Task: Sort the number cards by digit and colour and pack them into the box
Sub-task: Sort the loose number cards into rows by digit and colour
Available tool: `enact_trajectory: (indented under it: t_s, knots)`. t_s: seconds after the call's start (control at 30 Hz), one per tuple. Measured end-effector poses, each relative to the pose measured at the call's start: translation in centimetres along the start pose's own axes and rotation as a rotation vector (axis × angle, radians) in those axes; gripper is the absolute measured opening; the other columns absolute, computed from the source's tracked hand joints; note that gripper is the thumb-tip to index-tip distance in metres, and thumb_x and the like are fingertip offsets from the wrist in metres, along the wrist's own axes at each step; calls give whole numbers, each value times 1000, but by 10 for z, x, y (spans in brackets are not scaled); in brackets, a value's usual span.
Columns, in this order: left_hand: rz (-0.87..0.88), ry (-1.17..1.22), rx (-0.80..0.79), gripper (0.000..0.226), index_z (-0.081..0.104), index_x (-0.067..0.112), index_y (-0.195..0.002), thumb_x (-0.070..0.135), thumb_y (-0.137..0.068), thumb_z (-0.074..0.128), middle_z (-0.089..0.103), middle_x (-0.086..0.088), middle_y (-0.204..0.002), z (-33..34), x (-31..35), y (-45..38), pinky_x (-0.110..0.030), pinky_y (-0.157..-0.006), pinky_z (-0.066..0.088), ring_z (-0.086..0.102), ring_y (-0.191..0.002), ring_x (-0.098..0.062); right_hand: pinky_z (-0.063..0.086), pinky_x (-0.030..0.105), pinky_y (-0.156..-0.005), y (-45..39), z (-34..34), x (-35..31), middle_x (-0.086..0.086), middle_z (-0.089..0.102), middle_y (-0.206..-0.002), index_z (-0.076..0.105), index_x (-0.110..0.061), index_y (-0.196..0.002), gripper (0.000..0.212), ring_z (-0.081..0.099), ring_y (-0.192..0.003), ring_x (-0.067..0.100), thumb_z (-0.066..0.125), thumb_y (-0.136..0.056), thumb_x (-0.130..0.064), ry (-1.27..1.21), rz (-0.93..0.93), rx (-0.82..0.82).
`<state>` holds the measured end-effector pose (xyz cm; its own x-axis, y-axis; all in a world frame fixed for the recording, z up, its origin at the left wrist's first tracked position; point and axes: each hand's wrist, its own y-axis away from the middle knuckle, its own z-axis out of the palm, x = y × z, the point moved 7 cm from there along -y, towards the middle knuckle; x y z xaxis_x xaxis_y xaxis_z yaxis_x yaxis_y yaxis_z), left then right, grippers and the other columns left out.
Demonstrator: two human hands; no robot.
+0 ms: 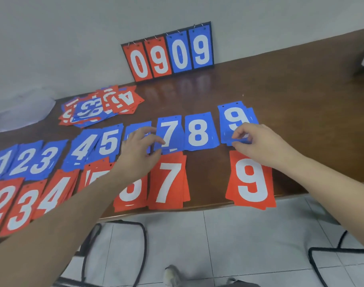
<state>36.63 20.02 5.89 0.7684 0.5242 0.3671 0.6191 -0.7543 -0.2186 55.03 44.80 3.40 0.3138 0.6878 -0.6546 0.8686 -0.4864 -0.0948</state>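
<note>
1. My right hand [257, 146] pinches the near edge of the blue 9 pile [233, 121] between thumb and forefinger; the fingers are curled, not spread.
2. My left hand [137, 156] rests over the blue 6 pile [133, 129], fingers loosely bent, thumb and forefinger reaching toward the lower corner of the blue 7 pile [168, 131]. I cannot tell whether it actually grips a card.
3. Handling, as I judge it: the cards look like thin, light plastic sheets, flat and somewhat flexible, with a smooth face that likely slides easily on the glossy worktop [280, 96]. Each has small punched holes near its top edge. I would take a pile at its near short edge, thumb on top and fingers under, squaring it first, because loose sheets may fan out or slip.
4. Writing nearest the hands: white digits on blue read 7, 8 [197, 132] and 9; below them on red, 7 [168, 181] and 9 [251, 179], with a gap where a red 8 would sit.
5. Further left, the blue row reads 1, 2, 3, 4, 5; the red row reads 2, 3, 4, then a partly covered 5 and 6.
6. An unsorted heap [100, 106] of mixed red and blue cards lies beyond the rows.
7. A scoreboard [168, 52] leaning on the wall shows 0 9 in red, 0 9 in blue, hung on rings.
8. I see no brand and no box.
</note>
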Motion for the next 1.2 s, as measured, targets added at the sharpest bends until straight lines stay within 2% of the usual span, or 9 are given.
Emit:
enact_trajectory:
  t_s: [0.17, 0.43, 0.57, 0.7, 0.83, 0.93, 1.0, 1.1, 1.2]
  knots:
    - [-20, -2, -2, 23, 69, 26, -109, 13, -90, 70, 51, -2, -141, -13, -43, -1, -56, -105, 33, 43, -134, -30, 45, 19, -74, -30, 28, -32, -16, 64, -100, 63, -30, -93, 8, 54, -89, 1, 68, -91, -24, -48, -22, -24]
    - [-100, 36, 0, 24, 66, 30, -114, 19, -93, 65, 57, 7, -133, -54, -144, -9, -53, -108, 36, 45, -131, -23, 38, 5, -64, -87, 89, -120, -17, 61, -94, 63, -28, -96, 5, 56, -86, 5, 66, -95, -24, -44, -45, -76]
    - [-161, 38, -12, 27, 63, 27, -121, 22, -95, 63, 56, 9, -135, -78, -200, -14, -49, -111, 33, 43, -132, -19, 42, 14, -71, -121, 123, -167, -14, 63, -98, 63, -28, -95, 5, 58, -93, 11, 66, -95, -25, -42, -68, -90]
    - [-192, 25, -29, 29, 61, 26, -125, 23, -96, 60, 56, 6, -135, -95, -248, -19, -51, -111, 34, 45, -130, -21, 46, 17, -75, -148, 151, -205, -12, 62, -97, 63, -28, -97, 7, 59, -93, 7, 67, -94, -24, -38, -86, -105]
    - [-249, 74, -13, 29, 62, 26, -123, 22, -95, 62, 61, 5, -118, -104, -288, -27, -49, -103, 42, 52, -111, -18, 43, 16, -72, -176, 177, -220, -11, 62, -100, 61, -29, -99, 8, 58, -94, 3, 67, -95, -26, -23, -58, -141]
    - [-284, 112, -32, 29, 61, 27, -125, 22, -96, 60, 60, 4, -127, -103, -309, -39, -49, -106, 41, 50, -122, -20, 43, 17, -71, -199, 189, -225, -10, 61, -101, 61, -29, -99, 8, 58, -96, 6, 67, -94, -27, 13, -64, -144]
    - [-312, 163, -46, 27, 59, 28, -123, 21, -97, 58, 59, 4, -126, -98, -319, -51, -42, -97, 47, 55, -114, -18, 43, 17, -69, -216, 198, -224, -11, 60, -103, 61, -29, -101, 9, 57, -96, 5, 67, -95, -28, 18, -61, -157]
    - [-397, 237, -11, 25, 56, 27, -126, 26, -100, 56, 57, 9, -122, -93, -334, -72, -24, -70, 49, 62, -85, -8, 43, 17, -70, -246, 212, -223, -9, 57, -108, 60, -30, -103, 9, 57, -100, 8, 66, -96, -29, 51, -75, -183]
    - [-515, 320, 70, 27, 56, 25, -128, 32, -102, 55, 55, 11, -123, -91, -351, -94, -12, -57, 44, 62, -87, -8, 46, 26, -84, -278, 220, -223, -4, 58, -117, 58, -35, -102, 11, 55, -114, 17, 65, -94, -32, 80, -106, -173]
